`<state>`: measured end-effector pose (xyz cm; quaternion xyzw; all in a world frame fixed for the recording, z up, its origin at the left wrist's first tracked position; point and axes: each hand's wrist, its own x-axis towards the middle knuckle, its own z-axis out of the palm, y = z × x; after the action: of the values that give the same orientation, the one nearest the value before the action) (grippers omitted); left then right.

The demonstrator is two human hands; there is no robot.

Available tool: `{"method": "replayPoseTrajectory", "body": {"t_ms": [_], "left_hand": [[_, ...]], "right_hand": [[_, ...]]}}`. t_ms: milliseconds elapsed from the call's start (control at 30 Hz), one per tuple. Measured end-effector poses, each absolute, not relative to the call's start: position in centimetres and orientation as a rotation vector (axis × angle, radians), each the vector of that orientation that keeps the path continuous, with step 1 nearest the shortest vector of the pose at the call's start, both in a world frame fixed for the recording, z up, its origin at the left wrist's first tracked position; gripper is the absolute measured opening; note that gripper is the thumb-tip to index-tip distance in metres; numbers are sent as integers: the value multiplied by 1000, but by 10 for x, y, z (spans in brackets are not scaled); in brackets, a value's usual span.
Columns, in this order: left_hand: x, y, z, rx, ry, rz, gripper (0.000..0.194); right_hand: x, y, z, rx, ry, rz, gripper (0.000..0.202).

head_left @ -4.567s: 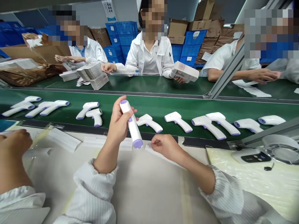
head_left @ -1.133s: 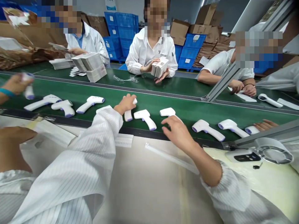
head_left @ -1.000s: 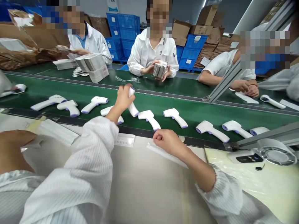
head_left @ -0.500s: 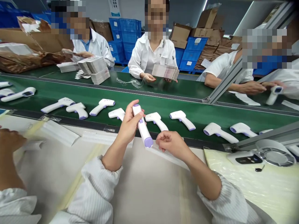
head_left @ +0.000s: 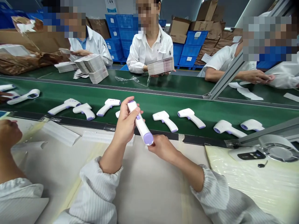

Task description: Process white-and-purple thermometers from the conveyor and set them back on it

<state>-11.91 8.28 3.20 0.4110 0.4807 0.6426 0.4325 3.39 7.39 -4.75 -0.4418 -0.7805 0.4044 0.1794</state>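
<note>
As your left hand [head_left: 126, 126] grips a white-and-purple infrared thermometer [head_left: 140, 123], tilted above the belt's black near edge [head_left: 198, 142], your right hand [head_left: 163, 147] curls by its purple end, fingertips hidden; whether it holds anything cannot be told. Green belt [head_left: 201, 105] shows in the gaps between spaced devices: four thermometers [head_left: 164, 119] right of your grip, one partly behind your left hand, three farther left, and others crowding the left edge. Grey counter [head_left: 149, 186] runs between your forearms; blue crates [head_left: 126, 31] rise behind co-workers [head_left: 149, 48] opposite.

Blue crates [head_left: 126, 26], brown cartons [head_left: 179, 27] before a grey wall [head_left: 181, 7].
</note>
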Motion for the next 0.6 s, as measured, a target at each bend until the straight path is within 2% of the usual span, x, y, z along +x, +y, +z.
{"method": "replayPoseTrajectory", "body": {"t_ms": [100, 167, 200, 333, 600], "left_hand": [[-118, 82, 30, 1032, 1183, 1594, 65], [-113, 79, 30, 1009, 1190, 1568, 65], [-108, 77, 30, 992, 1197, 1537, 65], [-79, 63, 30, 929, 1204, 1319, 64], [-50, 44, 22, 975, 1212, 1198, 59]], "right_hand": [[46, 79, -42, -1124, -1948, 1456, 10], [59, 84, -29, -1013, -1579, 1650, 6], [66, 87, -21, -958, -1386, 1678, 10], [83, 88, 9, -750, -950, 1561, 19], [73, 79, 12, -746, -1041, 1339, 9]]}}
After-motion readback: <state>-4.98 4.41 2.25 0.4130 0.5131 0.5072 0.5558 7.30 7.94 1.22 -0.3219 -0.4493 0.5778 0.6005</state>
